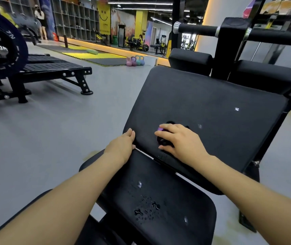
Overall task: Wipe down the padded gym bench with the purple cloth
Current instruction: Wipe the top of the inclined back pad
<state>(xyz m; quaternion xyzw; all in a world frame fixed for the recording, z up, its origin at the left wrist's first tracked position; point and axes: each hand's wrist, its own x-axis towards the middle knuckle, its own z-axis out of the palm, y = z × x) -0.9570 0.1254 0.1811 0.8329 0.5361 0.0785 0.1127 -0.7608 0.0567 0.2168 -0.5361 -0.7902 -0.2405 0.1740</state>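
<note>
left grip (123,142) is just resting on the near-left edge of the worktop's back pad (211,103), fingers curled over the side and holding nothing, looks like bracing. right grip (178,140) is clenched round the purple cloth (160,129), which is mostly hidden under the palm, only a purple corner poking out, pressed onto the lower part of that pad. so i'd say we're mid-wipe on the back pad. next move probably needs a sweep up and right toward the white specks (236,109), then down to the seat pad (167,200), where water droplets (146,209) are sitting unwiped.
</note>
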